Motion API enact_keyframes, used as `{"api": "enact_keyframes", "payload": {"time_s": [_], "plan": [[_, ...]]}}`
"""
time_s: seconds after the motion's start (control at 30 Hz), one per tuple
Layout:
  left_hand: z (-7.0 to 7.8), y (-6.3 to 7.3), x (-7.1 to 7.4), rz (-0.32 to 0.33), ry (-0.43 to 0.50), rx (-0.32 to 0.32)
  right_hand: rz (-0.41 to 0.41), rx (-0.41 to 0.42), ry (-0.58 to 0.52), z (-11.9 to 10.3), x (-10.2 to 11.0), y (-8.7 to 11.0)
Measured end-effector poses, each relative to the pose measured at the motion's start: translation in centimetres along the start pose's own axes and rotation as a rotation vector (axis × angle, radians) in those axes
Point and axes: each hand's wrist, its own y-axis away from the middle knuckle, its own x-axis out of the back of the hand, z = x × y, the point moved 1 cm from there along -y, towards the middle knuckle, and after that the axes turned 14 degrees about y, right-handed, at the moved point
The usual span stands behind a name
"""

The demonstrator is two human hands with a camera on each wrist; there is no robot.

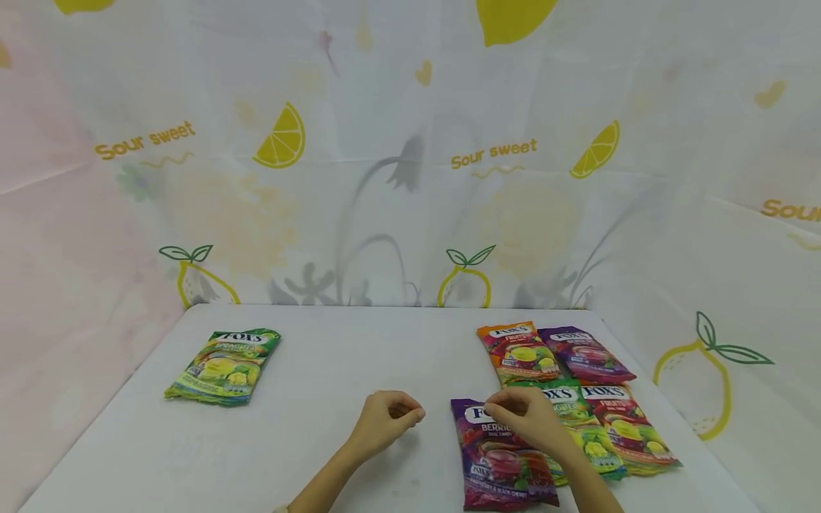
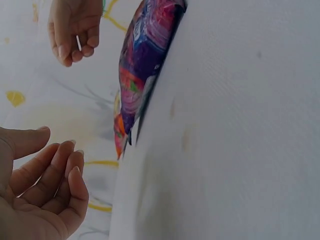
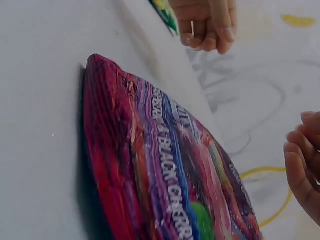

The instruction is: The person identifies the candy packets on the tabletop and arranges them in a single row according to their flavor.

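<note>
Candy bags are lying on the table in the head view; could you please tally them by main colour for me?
Green: 2, the left green bag and the right green bag
Purple: 2, the near purple bag and the far purple bag
Orange: 1, the orange bag
Red: 1, the red bag
Total: 6
</note>
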Motion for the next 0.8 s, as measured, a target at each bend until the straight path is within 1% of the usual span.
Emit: {"api": "enact_keyframes", "payload": {"time_s": [0.07,0.13,0.2,0.33,0.43,0.5,0.6,0.63,0.73,0.8], "plan": [[0.2,-0.3,-0.8,-0.018,0.017,-0.009,-0.007,-0.047,-0.001,0.4,0.5,0.6],[-0.1,-0.7,-1.6,-0.030,0.026,-0.019,-0.003,-0.083,0.002,0.8,0.9,1.2],[-0.9,-1.1,-2.4,-0.038,0.025,-0.026,0.001,-0.096,0.006,1.1,1.3,1.7],[-2.9,-2.0,-3.7,-0.052,0.027,-0.040,0.008,-0.091,0.014,1.8,2.0,2.7],[-3.9,-2.5,-4.5,-0.067,0.039,-0.046,0.013,-0.114,0.023,2.1,2.4,3.5],[-3.9,-2.5,-5.1,-0.074,0.048,-0.047,0.025,-0.136,0.032,2.2,2.5,4.0],[-2.5,-2.3,-5.7,-0.085,0.073,-0.045,0.052,-0.193,0.049,2.5,2.7,4.6],[-2.4,-2.3,-6.0,-0.088,0.079,-0.045,0.059,-0.211,0.048,2.5,2.8,4.8],[-2.5,-2.5,-6.7,-0.098,0.097,-0.050,0.066,-0.263,0.024,2.8,3.0,5.2],[-3.4,-2.9,-7.2,-0.105,0.099,-0.045,0.069,-0.284,0.010,2.9,3.2,5.4]]}}
